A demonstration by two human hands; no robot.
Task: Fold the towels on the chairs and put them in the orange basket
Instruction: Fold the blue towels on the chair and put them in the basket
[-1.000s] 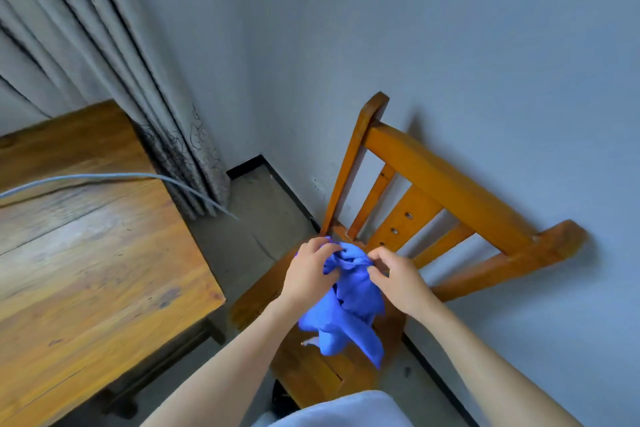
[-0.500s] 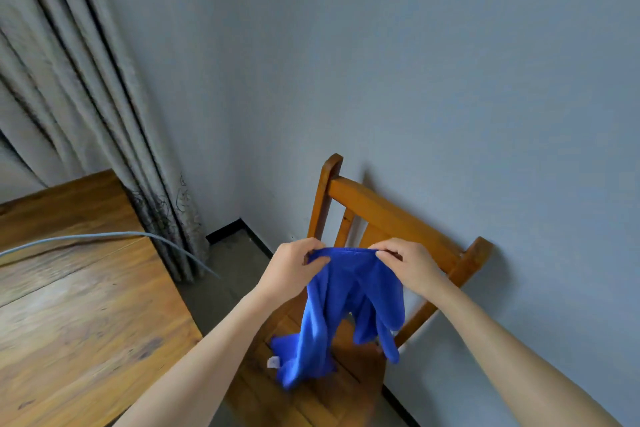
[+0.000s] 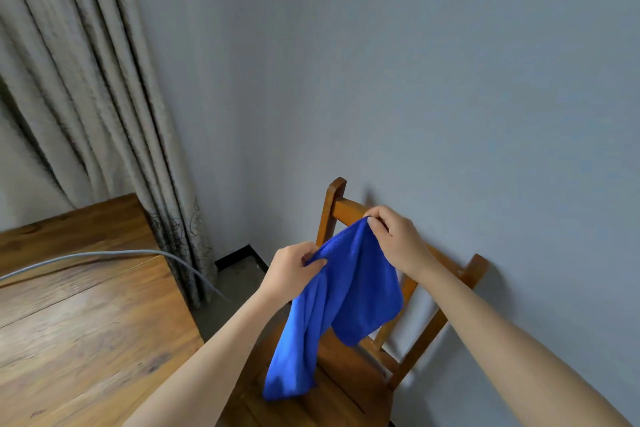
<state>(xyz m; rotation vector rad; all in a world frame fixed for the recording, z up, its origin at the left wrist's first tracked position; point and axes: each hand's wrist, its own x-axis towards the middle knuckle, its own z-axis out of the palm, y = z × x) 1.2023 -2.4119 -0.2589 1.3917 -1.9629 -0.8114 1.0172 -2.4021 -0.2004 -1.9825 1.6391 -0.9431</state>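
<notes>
The blue towel (image 3: 360, 288) hides part of the back and seat of the wooden chair (image 3: 331, 208); the seat's front runs off the bottom edge. Left of the chair, the surface (image 3: 86, 322) and grey cable (image 3: 69, 258) are cut off.

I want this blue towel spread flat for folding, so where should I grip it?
Probably the two top corners, from above, one per hand: the blue towel hangs bunched from its upper edge, which the left hand and right hand pinch.

Pale grey-blue walls (image 3: 450, 80) meet in a corner, where beige curtains (image 3: 86, 97) hang down to a grey floor (image 3: 235, 284). A grey cable (image 3: 86, 255) crosses the wooden desk (image 3: 86, 340).
</notes>
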